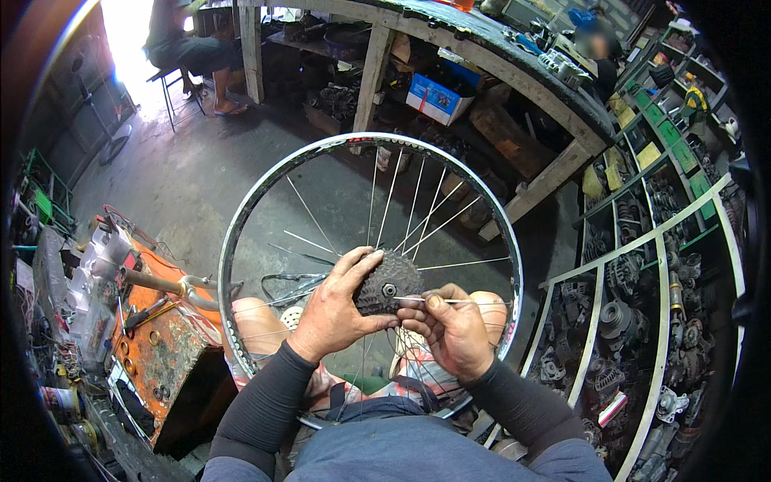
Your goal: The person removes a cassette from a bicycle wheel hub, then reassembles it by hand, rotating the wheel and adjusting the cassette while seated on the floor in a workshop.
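A bicycle wheel (pixel 514 257) lies across my lap, its silver-and-black rim only partly filled with spokes. At its middle is a dark, greasy sprocket cluster (pixel 401 277) around the axle. My left hand (pixel 333 309) grips this cluster from the left, fingers over its top and thumb below. Between the thumb and fingers of my right hand (pixel 458 333) is a thin spoke (pixel 464 301), its inner end beside the sprockets near the axle. Another spoke (pixel 307 242), left of the hub, has an outer end that stops short of the rim.
An orange, worn box (pixel 173 365) with tools and rings stands at left. Metal shelves (pixel 660 305) full of greasy machine parts rise close on the right. Ahead is a workbench (pixel 377 60) with a blue carton (pixel 438 96) beneath. Two other people are farther off.
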A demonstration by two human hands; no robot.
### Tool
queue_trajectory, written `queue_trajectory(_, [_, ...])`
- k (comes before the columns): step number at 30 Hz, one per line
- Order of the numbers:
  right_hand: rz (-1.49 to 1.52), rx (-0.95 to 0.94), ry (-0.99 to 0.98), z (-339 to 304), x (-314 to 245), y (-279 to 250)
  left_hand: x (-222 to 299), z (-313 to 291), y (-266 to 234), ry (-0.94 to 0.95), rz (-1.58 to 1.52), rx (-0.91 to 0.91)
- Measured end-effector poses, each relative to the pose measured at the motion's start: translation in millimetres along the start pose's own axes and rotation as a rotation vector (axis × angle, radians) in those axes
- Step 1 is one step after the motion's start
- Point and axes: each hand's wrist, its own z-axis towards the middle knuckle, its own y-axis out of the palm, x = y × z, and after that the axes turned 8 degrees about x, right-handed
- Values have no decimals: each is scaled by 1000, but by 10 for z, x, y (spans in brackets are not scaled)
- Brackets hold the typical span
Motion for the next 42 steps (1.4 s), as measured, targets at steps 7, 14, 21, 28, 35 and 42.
queue_trajectory(7, [-1229,-284,-1036,-207,-44,316,7,-30,13,4,53,6])
queue_trajectory(14, [-1226,-254,-837,-23,-350,516,84,-15,10,-21,46,22])
queue_trajectory(21, [-624,-123,-799,-86,405,-11,81,-40,-26,-24,46,39])
queue_trajectory(28, [-1072,-252,-1092,-243,234,141,40,-77,-60,31,64,34])
queue_trajectory(35, [-1231,-336,-1275,-142,-36,86,104,-47,13,21,82,39])
queue_trajectory(42, [-1047,-180,-1103,-273,58,71,22,-24,2,17,119,51])
